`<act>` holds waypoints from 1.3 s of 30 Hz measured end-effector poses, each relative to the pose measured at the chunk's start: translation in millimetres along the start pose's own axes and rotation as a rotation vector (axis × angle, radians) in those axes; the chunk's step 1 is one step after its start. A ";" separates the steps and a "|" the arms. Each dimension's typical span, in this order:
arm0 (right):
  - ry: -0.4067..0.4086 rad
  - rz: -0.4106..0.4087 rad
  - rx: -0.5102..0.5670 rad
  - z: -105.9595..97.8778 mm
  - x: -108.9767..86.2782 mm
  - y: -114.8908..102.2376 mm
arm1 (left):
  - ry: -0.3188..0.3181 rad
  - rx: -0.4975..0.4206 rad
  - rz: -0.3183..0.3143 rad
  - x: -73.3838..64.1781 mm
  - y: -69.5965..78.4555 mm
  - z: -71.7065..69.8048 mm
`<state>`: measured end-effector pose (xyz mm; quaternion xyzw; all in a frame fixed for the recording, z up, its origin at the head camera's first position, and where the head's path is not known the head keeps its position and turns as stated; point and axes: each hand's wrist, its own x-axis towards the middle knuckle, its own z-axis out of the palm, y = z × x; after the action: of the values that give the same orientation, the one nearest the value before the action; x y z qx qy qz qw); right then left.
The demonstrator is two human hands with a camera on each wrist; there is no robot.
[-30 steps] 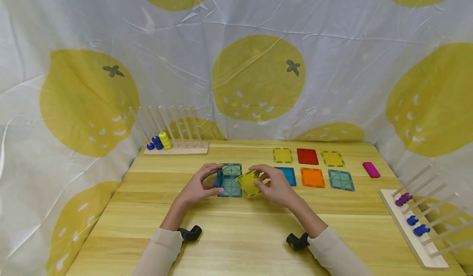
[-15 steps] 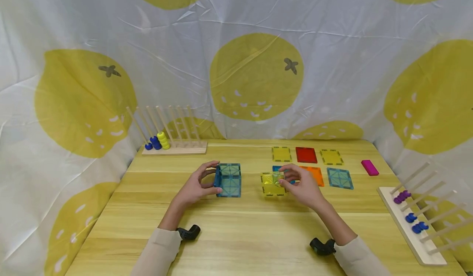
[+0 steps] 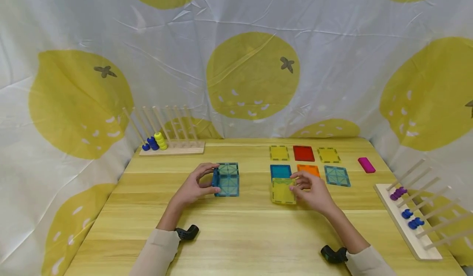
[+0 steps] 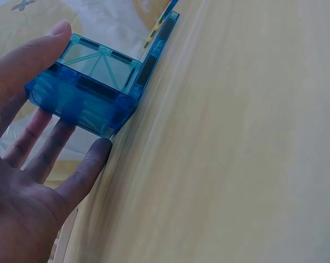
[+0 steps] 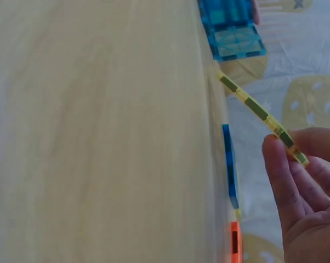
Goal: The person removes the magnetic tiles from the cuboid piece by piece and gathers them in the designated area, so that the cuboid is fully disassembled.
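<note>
My left hand [image 3: 193, 189] grips the left side of a small corner of joined blue magnetic tiles [image 3: 228, 185], thumb at the front edge and fingers behind. In the left wrist view a dark blue tile [image 4: 80, 101] stands upright between thumb and fingers. Right of it, my right hand [image 3: 313, 190] pinches a translucent yellow magnetic tile [image 3: 283, 193] by its right edge, thumb on the near face. The right wrist view shows this yellow tile [image 5: 255, 109] edge-on and tilted, raised over the table. It overlaps the lower edge of a flat blue tile [image 3: 280, 171] in the head view.
Behind the right hand lie an orange tile [image 3: 308, 170], a pale blue tile [image 3: 336, 175], two yellow tiles [image 3: 278, 153] and a red tile [image 3: 304, 153]. A magenta block [image 3: 366, 165] lies farther right. Wooden peg racks stand back left [image 3: 188, 148] and at right [image 3: 406, 226].
My right hand has carried the yellow tile rightward, away from the joined blue tiles, and turned it squarer to the view. My left hand keeps its grip in nearly the same place.
</note>
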<state>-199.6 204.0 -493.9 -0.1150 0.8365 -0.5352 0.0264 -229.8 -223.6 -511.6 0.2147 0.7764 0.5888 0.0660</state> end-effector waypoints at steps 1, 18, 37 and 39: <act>-0.010 0.020 0.007 -0.6 -0.2 1.6 | 0.000 -0.001 -0.003 -0.2 -0.1 0.0; -0.149 0.133 -0.070 -2.9 4.1 15.0 | 0.007 -0.003 -0.004 2.3 0.5 -0.2; -0.160 0.040 -0.143 -7.7 12.3 14.5 | 0.034 -0.065 -0.074 0.7 -1.1 0.0; -0.140 -0.007 -0.163 -9.1 14.9 12.4 | 0.033 -0.070 -0.087 -0.2 -0.5 0.3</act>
<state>-217.6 213.7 -500.0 -0.1568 0.8730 -0.4560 0.0737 -229.6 -223.5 -512.2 0.1687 0.7650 0.6156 0.0861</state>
